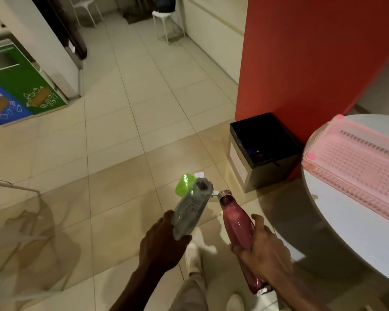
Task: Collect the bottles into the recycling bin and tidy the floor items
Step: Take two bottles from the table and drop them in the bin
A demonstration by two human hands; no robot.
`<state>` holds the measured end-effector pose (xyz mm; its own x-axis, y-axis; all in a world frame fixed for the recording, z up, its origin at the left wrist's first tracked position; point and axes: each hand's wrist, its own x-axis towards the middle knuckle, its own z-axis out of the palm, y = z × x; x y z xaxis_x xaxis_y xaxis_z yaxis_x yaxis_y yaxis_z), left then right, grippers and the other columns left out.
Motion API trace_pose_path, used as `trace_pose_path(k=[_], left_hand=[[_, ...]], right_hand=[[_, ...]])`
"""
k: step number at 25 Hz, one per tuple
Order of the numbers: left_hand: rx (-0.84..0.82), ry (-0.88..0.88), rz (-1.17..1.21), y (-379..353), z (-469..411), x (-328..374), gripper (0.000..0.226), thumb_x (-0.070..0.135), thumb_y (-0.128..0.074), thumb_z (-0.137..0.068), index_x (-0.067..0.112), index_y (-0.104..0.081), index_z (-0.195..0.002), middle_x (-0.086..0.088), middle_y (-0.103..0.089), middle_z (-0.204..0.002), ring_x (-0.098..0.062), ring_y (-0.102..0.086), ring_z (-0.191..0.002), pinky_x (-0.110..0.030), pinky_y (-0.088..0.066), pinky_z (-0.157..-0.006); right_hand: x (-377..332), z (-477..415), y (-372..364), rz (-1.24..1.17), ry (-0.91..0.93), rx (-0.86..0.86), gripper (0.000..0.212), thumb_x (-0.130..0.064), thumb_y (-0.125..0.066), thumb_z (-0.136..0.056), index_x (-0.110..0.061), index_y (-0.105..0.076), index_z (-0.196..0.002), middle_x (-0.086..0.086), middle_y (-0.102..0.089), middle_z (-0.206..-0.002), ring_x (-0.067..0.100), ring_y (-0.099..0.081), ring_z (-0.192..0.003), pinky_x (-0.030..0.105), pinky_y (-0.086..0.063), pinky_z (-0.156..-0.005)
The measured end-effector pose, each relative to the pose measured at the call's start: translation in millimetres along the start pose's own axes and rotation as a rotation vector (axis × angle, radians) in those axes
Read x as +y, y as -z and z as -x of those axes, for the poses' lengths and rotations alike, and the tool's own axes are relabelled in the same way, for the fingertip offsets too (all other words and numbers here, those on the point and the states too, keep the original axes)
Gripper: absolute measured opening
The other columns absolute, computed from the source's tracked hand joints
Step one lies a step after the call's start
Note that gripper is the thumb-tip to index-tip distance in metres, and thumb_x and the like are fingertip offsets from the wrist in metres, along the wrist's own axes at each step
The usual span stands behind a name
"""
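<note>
My left hand [162, 245] grips a clear grey plastic bottle [192, 209] by its base, neck pointing away from me. A pink bottle with a metal neck [236, 223] is held in my right hand [265, 250] around its lower half. On the tiles just beyond the grey bottle lie a bright green item [184, 184] and a white scrap of paper [200, 174]. The recycling bin [20, 86], with green and blue panels and bottle drawings, stands far off at the left. A small black bin [259, 151] sits by the red wall.
A round white table [346, 232] carrying a pink rack [357, 162] fills the right side. The red wall [312, 52] rises behind the black bin. White chairs [166, 23] stand far back. A pale bag or cloth [20, 232] lies at the lower left. My shoes show below.
</note>
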<state>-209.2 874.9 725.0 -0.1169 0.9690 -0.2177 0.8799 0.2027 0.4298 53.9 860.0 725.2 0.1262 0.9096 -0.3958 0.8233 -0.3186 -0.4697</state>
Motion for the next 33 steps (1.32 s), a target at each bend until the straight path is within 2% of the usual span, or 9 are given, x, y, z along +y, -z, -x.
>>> trace_pose_path(k=[6, 11, 17, 19, 22, 25, 28, 31, 33], left_hand=[[-0.075, -0.028, 0.001, 1, -147, -10, 0.07, 0.064, -0.072, -0.075, 0.031, -0.045, -0.131, 0.009, -0.073, -0.11, -0.018, -0.071, -0.089, -0.035, -0.059, -0.07], [-0.191, -0.084, -0.032, 9, -275, -5, 0.072, 0.065, -0.068, -0.071, 0.03, -0.048, -0.13, 0.002, -0.074, -0.112, -0.029, -0.072, -0.097, -0.032, -0.048, -0.067], [-0.354, -0.206, -0.073, 14, -354, 11, 0.063, 0.06, -0.072, -0.077, 0.025, -0.051, -0.125, 0.0, -0.072, -0.11, -0.029, -0.07, -0.094, -0.036, -0.058, -0.074], [-0.356, -0.215, -0.067, 9, -376, 23, 0.065, 0.062, -0.07, -0.074, 0.027, -0.051, -0.125, 0.0, -0.072, -0.109, -0.029, -0.07, -0.093, -0.034, -0.056, -0.073], [-0.411, -0.206, -0.081, -7, -401, 40, 0.07, 0.064, -0.073, -0.072, 0.025, -0.051, -0.126, 0.002, -0.071, -0.103, -0.025, -0.069, -0.088, -0.036, -0.059, -0.074], [-0.433, -0.222, -0.068, -23, -413, 60, 0.069, 0.061, -0.081, -0.075, 0.019, -0.054, -0.123, 0.004, -0.068, -0.095, -0.02, -0.067, -0.079, -0.033, -0.058, -0.067], [-0.423, -0.232, -0.1, -57, -431, 93, 0.071, 0.061, -0.084, -0.074, 0.016, -0.056, -0.122, -0.005, -0.073, -0.102, -0.028, -0.072, -0.084, -0.042, -0.063, -0.07], [-0.458, -0.204, -0.13, -83, -447, 128, 0.073, 0.062, -0.083, -0.075, 0.017, -0.055, -0.125, -0.002, -0.073, -0.1, -0.023, -0.071, -0.082, -0.041, -0.063, -0.068], [-0.458, -0.174, -0.138, -112, -461, 162, 0.075, 0.065, -0.08, -0.075, 0.018, -0.053, -0.126, 0.0, -0.071, -0.095, -0.022, -0.069, -0.078, -0.041, -0.063, -0.068]], right_hand=[[-49, -115, 4, 0.016, -0.1, -0.005, 0.093, -0.069, -0.074, -0.07, -0.032, -0.023, -0.139, -0.002, -0.065, -0.116, 0.023, -0.07, -0.09, 0.038, -0.059, -0.083], [-89, -194, 22, 0.061, -0.22, 0.011, 0.09, -0.071, -0.075, -0.067, -0.029, -0.028, -0.132, -0.002, -0.065, -0.112, 0.017, -0.059, -0.077, 0.031, -0.049, -0.07], [-109, -235, 36, 0.049, -0.329, -0.014, 0.088, -0.069, -0.076, -0.068, -0.026, -0.03, -0.128, 0.002, -0.064, -0.117, 0.026, -0.069, -0.091, 0.038, -0.057, -0.081], [-104, -248, 38, 0.015, -0.37, -0.039, 0.086, -0.067, -0.078, -0.068, -0.027, -0.03, -0.128, 0.001, -0.064, -0.115, 0.024, -0.069, -0.091, 0.039, -0.058, -0.083], [-90, -260, 42, -0.035, -0.404, -0.107, 0.083, -0.068, -0.075, -0.076, -0.024, -0.031, -0.131, -0.005, -0.063, -0.108, 0.012, -0.065, -0.084, 0.028, -0.052, -0.077], [-73, -273, 51, -0.096, -0.437, -0.13, 0.067, -0.068, -0.069, -0.082, -0.025, -0.039, -0.125, -0.008, -0.064, -0.102, 0.005, -0.062, -0.079, 0.027, -0.054, -0.077], [-50, -309, 65, -0.151, -0.5, -0.063, 0.071, -0.066, -0.071, -0.08, -0.023, -0.042, -0.127, -0.008, -0.058, -0.1, 0.012, -0.06, -0.084, 0.03, -0.049, -0.075], [-31, -349, 84, -0.347, -0.56, -0.038, 0.07, -0.055, -0.079, -0.082, -0.014, -0.044, -0.127, -0.002, -0.061, -0.098, 0.014, -0.062, -0.084, 0.028, -0.048, -0.068], [0, -381, 97, -0.401, -0.587, -0.036, 0.068, -0.054, -0.077, -0.082, -0.013, -0.047, -0.127, 0.0, -0.062, -0.099, 0.015, -0.063, -0.085, 0.032, -0.052, -0.072]])
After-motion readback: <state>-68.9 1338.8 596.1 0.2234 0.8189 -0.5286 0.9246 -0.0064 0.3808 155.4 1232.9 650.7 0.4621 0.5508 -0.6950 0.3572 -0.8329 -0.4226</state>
